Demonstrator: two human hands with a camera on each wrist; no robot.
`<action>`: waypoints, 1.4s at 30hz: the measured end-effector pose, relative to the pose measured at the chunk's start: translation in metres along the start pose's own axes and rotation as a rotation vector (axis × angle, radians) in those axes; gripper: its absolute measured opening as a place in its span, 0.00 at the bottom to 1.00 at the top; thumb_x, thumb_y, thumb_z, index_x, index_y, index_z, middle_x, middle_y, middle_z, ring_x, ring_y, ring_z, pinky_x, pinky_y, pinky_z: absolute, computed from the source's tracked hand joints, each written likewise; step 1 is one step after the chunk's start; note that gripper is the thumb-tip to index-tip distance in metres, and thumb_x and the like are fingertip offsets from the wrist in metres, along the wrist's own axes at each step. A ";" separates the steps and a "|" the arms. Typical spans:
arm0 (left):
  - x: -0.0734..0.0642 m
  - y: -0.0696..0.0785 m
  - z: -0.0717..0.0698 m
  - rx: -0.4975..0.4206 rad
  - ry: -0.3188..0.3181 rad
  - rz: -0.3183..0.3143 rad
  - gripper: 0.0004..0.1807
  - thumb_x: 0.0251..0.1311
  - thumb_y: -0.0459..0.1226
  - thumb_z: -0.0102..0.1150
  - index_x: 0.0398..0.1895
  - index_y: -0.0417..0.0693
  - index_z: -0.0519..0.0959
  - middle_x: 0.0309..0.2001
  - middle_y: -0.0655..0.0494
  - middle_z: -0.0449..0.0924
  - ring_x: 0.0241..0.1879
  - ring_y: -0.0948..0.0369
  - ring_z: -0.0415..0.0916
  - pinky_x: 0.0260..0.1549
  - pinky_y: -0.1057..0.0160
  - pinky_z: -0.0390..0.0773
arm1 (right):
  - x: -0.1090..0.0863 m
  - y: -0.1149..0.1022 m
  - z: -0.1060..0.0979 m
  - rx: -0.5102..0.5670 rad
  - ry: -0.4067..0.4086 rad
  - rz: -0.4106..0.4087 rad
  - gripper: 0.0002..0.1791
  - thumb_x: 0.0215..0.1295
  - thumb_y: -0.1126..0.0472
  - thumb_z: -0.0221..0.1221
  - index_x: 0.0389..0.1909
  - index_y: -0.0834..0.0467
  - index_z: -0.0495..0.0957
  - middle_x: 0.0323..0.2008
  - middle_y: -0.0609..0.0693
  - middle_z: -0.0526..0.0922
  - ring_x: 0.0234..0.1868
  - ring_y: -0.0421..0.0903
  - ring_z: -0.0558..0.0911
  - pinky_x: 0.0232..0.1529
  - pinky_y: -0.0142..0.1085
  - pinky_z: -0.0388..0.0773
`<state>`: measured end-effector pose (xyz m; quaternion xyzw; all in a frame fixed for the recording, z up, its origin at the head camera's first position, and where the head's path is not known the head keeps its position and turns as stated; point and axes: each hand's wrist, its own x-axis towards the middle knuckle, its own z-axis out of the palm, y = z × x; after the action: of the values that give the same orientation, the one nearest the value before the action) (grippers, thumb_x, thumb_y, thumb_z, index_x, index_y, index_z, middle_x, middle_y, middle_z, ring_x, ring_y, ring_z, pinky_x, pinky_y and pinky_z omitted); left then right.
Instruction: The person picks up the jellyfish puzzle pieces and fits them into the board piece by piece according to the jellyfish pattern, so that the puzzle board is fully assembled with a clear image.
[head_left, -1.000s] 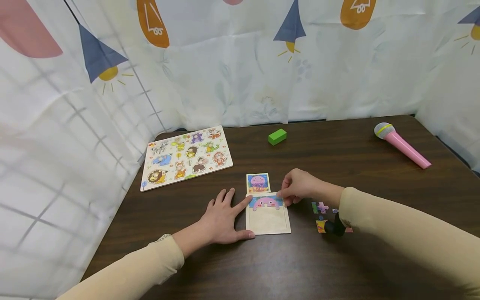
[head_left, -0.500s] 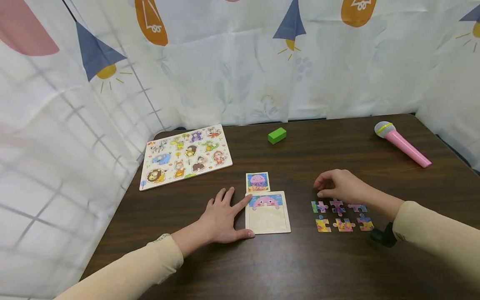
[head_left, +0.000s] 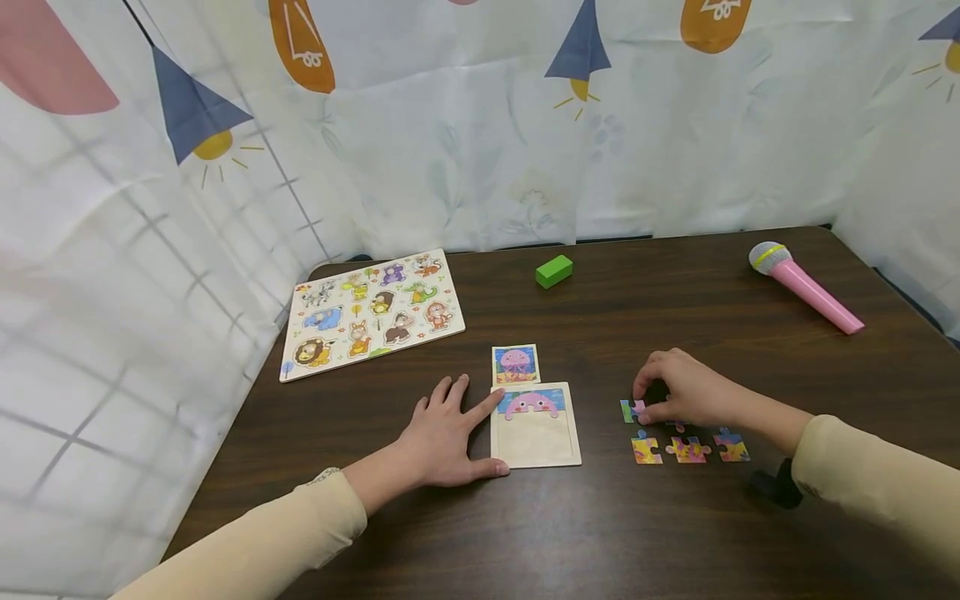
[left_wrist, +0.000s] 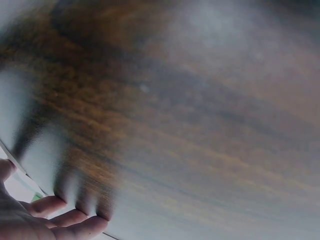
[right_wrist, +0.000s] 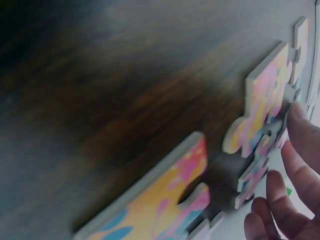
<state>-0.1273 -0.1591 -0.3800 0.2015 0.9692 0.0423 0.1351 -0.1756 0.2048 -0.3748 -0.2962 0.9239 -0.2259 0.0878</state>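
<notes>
My left hand (head_left: 447, 437) lies spread, its forefinger and thumb touching the left edge of a wooden puzzle tray (head_left: 532, 442). Along the tray's top sits a strip of jigsaw with a pink jellyfish face (head_left: 532, 404); below it bare wood shows. A small jellyfish picture card (head_left: 515, 364) adjoins the tray's far edge. On the right, my right hand (head_left: 686, 390) pinches a green, blue and pink jigsaw piece (head_left: 627, 412) between thumb and fingers. It partly covers the upper row of loose pieces. A nearer row includes a yellow corner piece (head_left: 645, 451) and a pink-yellow piece (head_left: 687, 452).
An animal puzzle board (head_left: 375, 312) lies at the back left. A green block (head_left: 554, 272) stands at the back middle, and a pink toy microphone (head_left: 813, 296) lies at the back right. Patterned curtain (head_left: 480, 125) hangs around the dark wooden table (head_left: 570, 533).
My right hand has left the tray, moved right to the loose pieces, and come down on the upper left one, which has shifted slightly. My left hand has stayed put.
</notes>
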 end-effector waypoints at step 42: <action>0.000 0.000 0.000 0.008 -0.015 -0.008 0.52 0.55 0.75 0.55 0.82 0.72 0.54 0.81 0.39 0.49 0.79 0.36 0.48 0.68 0.31 0.62 | 0.082 -0.099 0.048 0.659 -0.136 0.336 0.08 0.63 0.63 0.71 0.32 0.64 0.82 0.23 0.54 0.89 0.22 0.38 0.85 0.23 0.30 0.75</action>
<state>-0.1278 -0.1592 -0.3800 0.1985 0.9691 0.0365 0.1417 -0.1771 0.0675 -0.3731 -0.1106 0.8293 -0.4735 0.2754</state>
